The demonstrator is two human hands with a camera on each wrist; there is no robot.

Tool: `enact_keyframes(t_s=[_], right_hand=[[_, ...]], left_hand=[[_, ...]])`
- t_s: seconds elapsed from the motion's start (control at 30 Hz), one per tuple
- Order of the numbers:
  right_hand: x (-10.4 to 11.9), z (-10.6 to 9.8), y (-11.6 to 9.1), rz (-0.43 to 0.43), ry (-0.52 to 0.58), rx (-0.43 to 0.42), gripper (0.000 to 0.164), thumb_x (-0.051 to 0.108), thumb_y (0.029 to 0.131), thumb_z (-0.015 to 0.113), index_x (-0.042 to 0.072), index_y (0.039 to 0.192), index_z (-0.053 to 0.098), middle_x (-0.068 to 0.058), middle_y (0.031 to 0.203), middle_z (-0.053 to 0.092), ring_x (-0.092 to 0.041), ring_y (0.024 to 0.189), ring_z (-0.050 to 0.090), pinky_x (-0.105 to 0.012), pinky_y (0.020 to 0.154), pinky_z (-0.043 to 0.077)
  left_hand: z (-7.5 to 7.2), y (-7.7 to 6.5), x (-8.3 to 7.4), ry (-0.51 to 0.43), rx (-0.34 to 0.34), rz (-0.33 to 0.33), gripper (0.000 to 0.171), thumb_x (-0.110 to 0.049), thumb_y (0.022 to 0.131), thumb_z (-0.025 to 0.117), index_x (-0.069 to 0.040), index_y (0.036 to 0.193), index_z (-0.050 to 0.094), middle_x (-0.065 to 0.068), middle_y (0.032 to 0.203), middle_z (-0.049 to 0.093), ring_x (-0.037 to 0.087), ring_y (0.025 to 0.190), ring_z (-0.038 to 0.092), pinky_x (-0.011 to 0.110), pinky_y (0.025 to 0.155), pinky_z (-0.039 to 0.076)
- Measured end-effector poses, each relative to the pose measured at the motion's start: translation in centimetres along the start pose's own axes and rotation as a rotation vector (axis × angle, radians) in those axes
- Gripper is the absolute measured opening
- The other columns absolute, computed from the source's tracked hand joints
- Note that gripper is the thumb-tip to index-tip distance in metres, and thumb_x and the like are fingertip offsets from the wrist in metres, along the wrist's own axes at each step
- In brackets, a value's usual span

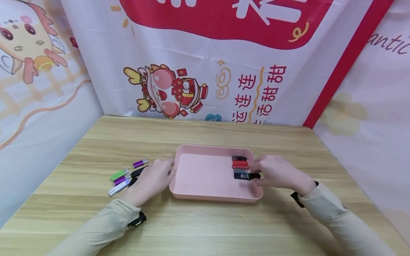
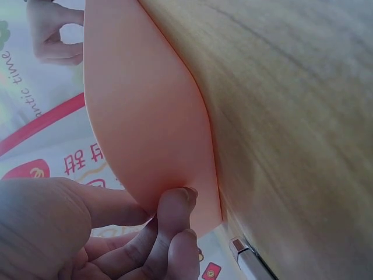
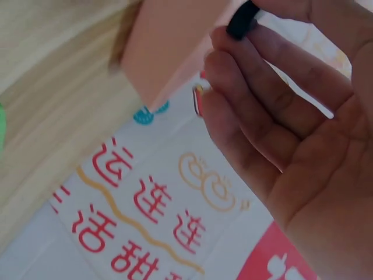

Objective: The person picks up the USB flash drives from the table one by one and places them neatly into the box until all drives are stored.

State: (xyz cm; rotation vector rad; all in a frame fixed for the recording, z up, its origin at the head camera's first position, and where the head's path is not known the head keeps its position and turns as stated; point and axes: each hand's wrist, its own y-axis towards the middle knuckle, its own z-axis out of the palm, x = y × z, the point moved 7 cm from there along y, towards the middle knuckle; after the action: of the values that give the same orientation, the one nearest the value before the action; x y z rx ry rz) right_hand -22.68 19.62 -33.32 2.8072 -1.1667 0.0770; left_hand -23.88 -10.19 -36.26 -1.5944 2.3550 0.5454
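Note:
A pink tray [image 1: 205, 177] lies on the table between both hands. My left hand [image 1: 155, 179] pinches its left wall, thumb and fingertips at the wall [image 2: 145, 116] in the left wrist view. At the tray's right end, my right hand [image 1: 273, 172] holds a small black USB stick [image 3: 242, 20] between thumb and fingertips, mostly hidden by them. Inside the tray, along the right side, lie a black USB stick [image 1: 239, 158], a red one [image 1: 240, 164], a grey one [image 1: 241, 171] and another black one [image 1: 241, 176], close together.
Left of the tray, partly behind my left hand, lie several more USB sticks: a purple one [image 1: 140, 163], a green one [image 1: 119, 174], a white one [image 1: 119, 187] and black ones. The wooden table [image 1: 192, 227] meets printed cloth [image 1: 205, 46] at the back and sides.

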Motion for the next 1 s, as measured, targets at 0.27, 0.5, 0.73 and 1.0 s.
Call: enact_keyframes(t_s=[0.27, 0.5, 0.73, 1.0], right_hand=[[1.0, 1.2, 1.1, -0.074, -0.116, 0.037, 0.020, 0.018, 0.078, 0.083, 0.019, 0.071, 0.065, 0.007, 0.069, 0.049, -0.007, 0.059, 0.043, -0.023, 0.052, 0.039], [1.3, 2.5, 1.8, -0.113, -0.199, 0.066, 0.020, 0.010, 0.072, 0.074, 0.018, 0.063, 0.059, 0.010, 0.064, 0.046, -0.010, 0.060, 0.043, -0.031, 0.061, 0.041], [1.0, 3.0, 1.9, -0.089, -0.204, 0.091, 0.020, 0.014, 0.074, 0.077, 0.018, 0.063, 0.061, 0.010, 0.067, 0.053, -0.010, 0.066, 0.050, -0.041, 0.074, 0.044], [0.8, 3.3, 2.1, -0.033, -0.231, 0.101, 0.017, 0.017, 0.075, 0.079, 0.018, 0.065, 0.064, 0.009, 0.070, 0.057, -0.009, 0.064, 0.050, -0.038, 0.072, 0.043]], left_hand=[[-0.1, 0.0, 0.1, 0.008, -0.004, 0.001, 0.017, -0.014, 0.099, 0.057, -0.001, 0.105, 0.066, -0.003, 0.057, 0.043, 0.008, 0.047, 0.042, 0.027, 0.042, 0.034], [-0.2, 0.0, 0.1, 0.007, -0.011, 0.001, 0.014, -0.013, 0.098, 0.057, -0.002, 0.100, 0.066, -0.002, 0.057, 0.044, 0.009, 0.047, 0.043, 0.027, 0.041, 0.034], [-0.2, 0.1, 0.1, 0.006, -0.015, 0.004, 0.013, -0.014, 0.099, 0.057, -0.003, 0.098, 0.065, -0.003, 0.057, 0.044, 0.009, 0.047, 0.043, 0.027, 0.041, 0.034], [-0.2, 0.1, 0.1, 0.006, -0.024, 0.008, 0.012, -0.014, 0.098, 0.057, -0.005, 0.096, 0.065, -0.003, 0.056, 0.043, 0.009, 0.047, 0.043, 0.027, 0.041, 0.034]])
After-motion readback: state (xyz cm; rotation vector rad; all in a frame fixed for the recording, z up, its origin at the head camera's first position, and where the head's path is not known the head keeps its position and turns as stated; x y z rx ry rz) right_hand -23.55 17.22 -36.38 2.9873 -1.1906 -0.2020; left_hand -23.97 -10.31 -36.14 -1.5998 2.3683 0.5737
